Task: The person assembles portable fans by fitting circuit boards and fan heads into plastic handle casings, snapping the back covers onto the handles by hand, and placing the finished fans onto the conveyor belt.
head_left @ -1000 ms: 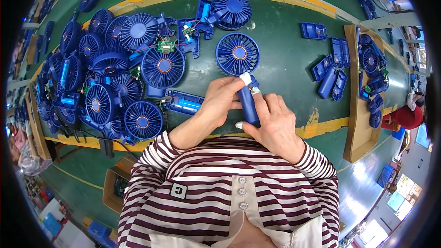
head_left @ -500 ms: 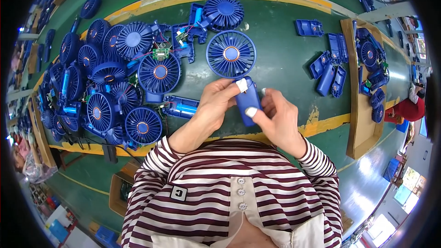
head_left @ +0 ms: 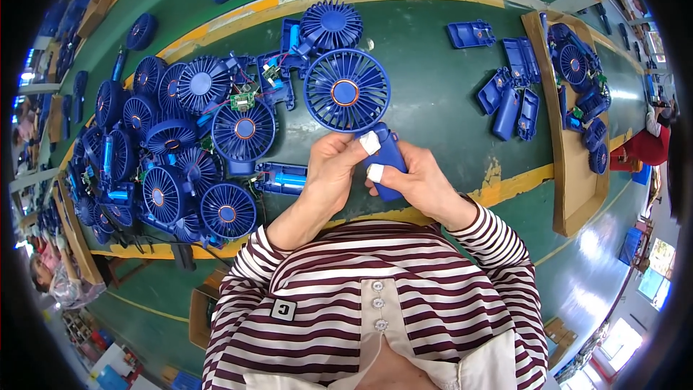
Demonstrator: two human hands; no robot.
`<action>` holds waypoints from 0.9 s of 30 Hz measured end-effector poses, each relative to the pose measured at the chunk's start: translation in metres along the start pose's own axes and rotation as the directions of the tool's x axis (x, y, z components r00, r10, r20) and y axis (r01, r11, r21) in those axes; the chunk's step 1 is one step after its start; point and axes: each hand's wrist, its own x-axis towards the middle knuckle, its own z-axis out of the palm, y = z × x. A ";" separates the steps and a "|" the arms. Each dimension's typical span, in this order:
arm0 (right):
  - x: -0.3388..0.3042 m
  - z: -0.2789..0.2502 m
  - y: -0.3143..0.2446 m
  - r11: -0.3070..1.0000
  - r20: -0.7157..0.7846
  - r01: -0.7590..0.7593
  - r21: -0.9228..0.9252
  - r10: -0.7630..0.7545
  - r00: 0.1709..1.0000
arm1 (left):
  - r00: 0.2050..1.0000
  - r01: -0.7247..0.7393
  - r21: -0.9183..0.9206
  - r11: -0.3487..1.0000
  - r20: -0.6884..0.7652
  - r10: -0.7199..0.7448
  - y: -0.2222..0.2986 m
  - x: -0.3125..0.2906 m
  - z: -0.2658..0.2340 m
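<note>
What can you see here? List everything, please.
Held fan: one, blue, in both hands
Other fans: many, blue, mostly heaped left
Circuit boards: several, green, mostly left
Batteries: several, light blue, mostly left
Handle shells: several, blue, right
Cardboard boxes: several, brown, both table ends
Worktable: one, green, centre
Other people: at least two, one in red, edges
Striped shirt: one, maroon and white, lower centre
Left hand: one, white thumb wrap, upper handle
Right hand: one, white thumb wrap, lower handle
</note>
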 end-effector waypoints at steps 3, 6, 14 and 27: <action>-0.001 -0.001 0.000 0.999 -0.016 0.014 -0.033 -0.014 1.000 | 0.995 0.086 -0.017 0.996 0.052 -0.085 0.000 0.000 -0.005; 0.000 -0.001 -0.001 0.998 -0.042 0.012 -0.055 -0.015 0.999 | 0.992 0.016 0.001 1.000 0.125 -0.016 -0.001 0.000 -0.005; 0.003 -0.001 -0.004 0.999 -0.092 0.012 -0.031 -0.015 0.996 | 0.996 0.016 0.008 1.000 0.090 -0.016 0.000 0.002 0.003; 0.116 -0.112 -0.112 0.595 -0.395 0.120 -0.795 -0.658 0.642 | 0.991 -0.092 0.448 0.889 0.124 0.040 -0.010 -0.003 -0.007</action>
